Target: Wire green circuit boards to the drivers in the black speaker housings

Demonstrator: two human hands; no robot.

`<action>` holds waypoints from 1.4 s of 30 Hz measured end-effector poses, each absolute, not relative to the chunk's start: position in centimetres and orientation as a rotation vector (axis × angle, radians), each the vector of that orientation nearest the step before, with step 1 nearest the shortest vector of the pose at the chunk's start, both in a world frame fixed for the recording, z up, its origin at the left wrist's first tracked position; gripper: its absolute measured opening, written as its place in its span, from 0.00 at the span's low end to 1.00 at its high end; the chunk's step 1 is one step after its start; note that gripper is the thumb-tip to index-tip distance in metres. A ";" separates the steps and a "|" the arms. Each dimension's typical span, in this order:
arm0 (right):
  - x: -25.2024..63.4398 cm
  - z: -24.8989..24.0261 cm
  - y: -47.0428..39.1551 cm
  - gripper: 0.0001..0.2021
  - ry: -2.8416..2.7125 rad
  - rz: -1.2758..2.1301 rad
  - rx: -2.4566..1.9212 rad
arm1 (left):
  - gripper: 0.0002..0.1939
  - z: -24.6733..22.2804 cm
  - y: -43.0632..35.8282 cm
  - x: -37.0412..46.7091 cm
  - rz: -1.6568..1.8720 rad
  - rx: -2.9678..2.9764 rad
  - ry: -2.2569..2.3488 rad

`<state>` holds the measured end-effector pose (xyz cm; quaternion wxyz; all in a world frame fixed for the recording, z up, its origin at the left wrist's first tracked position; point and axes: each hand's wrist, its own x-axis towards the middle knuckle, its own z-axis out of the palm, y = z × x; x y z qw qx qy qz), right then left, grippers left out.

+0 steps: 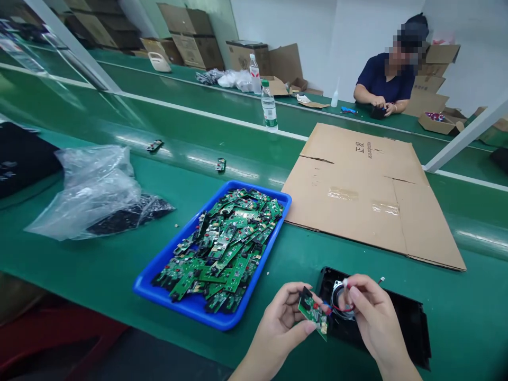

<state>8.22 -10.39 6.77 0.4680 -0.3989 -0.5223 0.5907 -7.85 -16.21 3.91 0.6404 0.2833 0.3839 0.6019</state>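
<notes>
There is one view only, from the camera on my head. It looks forward and down across the green bench (99, 264), close over my left hand (280, 320) and right hand (375, 317) at the lower edge. Farther off it takes in the blue tray (159, 264) and the flattened cardboard (357, 201); at the far side sits another person (387, 79), facing me.
</notes>
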 end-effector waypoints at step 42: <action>8.0 7.5 -12.3 0.06 -2.149 0.573 -0.849 | 0.14 5.1 -17.1 -7.3 1.361 0.835 1.122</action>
